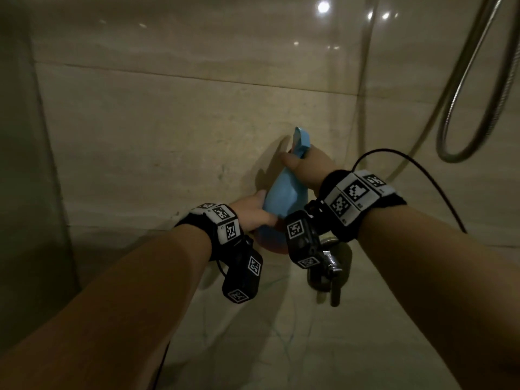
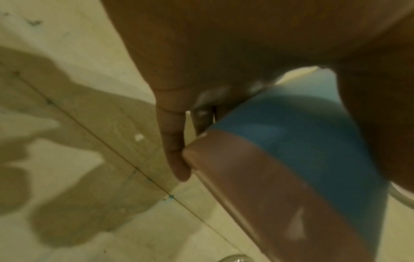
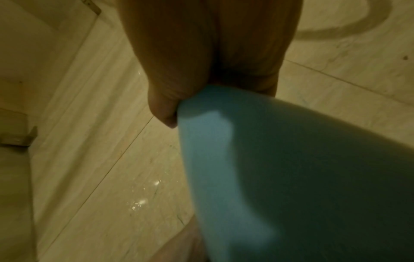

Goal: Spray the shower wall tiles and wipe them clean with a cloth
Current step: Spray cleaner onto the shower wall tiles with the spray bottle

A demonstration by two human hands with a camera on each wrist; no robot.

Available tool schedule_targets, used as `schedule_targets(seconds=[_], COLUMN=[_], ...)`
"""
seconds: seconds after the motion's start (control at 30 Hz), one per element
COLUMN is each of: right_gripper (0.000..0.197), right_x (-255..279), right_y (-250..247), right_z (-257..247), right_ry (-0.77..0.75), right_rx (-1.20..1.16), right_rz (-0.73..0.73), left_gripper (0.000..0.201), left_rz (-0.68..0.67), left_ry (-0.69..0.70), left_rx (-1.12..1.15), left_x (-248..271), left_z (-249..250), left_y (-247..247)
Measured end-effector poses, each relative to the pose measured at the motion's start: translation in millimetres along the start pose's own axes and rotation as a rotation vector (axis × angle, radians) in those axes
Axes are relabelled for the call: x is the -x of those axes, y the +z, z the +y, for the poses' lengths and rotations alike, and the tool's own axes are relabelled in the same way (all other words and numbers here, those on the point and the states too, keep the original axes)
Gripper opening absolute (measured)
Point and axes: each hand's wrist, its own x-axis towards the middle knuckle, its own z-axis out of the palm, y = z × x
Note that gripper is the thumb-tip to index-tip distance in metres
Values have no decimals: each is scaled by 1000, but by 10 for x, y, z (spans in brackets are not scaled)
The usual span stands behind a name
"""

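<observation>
I hold a blue spray bottle (image 1: 281,197) in both hands in the middle of the head view, against pale, glossy stone-look wall tiles (image 1: 168,122) with thin grout lines. The bottle is smooth plastic, blue above with a brownish band (image 2: 257,186) low on its body in the left wrist view; its narrow top points up the frame toward the wall. My right hand (image 1: 305,167) wraps the upper neck, grip curled tight around it, thumb pressed on the left side. My left hand (image 1: 251,211) cups the lower body, fingers (image 2: 174,141) curved along its edge, so that grip is closed on the bottle too. At the upper right a ribbed metal shower hose (image 1: 478,102) loops down. Below my right wrist a chrome tap fitting (image 1: 329,266) sticks out, partly hidden by the wrist camera. Wet glints (image 3: 139,205) speckle the tile in the right wrist view. The bottle's nozzle and trigger are hidden; I see no cloth.
</observation>
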Motion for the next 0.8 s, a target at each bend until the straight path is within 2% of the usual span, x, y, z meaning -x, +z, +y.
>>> schedule_targets(seconds=[0.07, 0.13, 0.23, 0.33, 0.43, 0.57, 0.7, 0.8], right_gripper=[38, 36, 41, 47, 45, 25, 25, 30], right_x=[-16, -1, 37, 102, 172, 208, 174, 147], right_y=[5, 11, -23, -108, -198, -297, -339, -293], right_z=[18, 70, 225, 399, 542, 664, 731, 775], right_ry=[-16, -19, -12, -12, 7, 11, 32, 26], right_rx=[26, -1, -68, -132, -152, -123, -67, 0], right_rz=[-19, -7, 18, 22, 31, -4, -24, -12], left_gripper=[113, 111, 95, 105, 113, 109, 113, 103], left_rz=[11, 21, -35, -51, -63, -67, -61, -57], left_ry=[-21, -17, -2, 13, 10, -19, -31, -58], left_rx=[-16, -44, -43, -74, -121, -148, -149, -152], left_x=[-99, 77, 167, 204, 154, 84, -43, -183], left_z=[-89, 60, 161, 253, 283, 300, 285, 132], left_y=[25, 71, 162, 288, 454, 629, 727, 781])
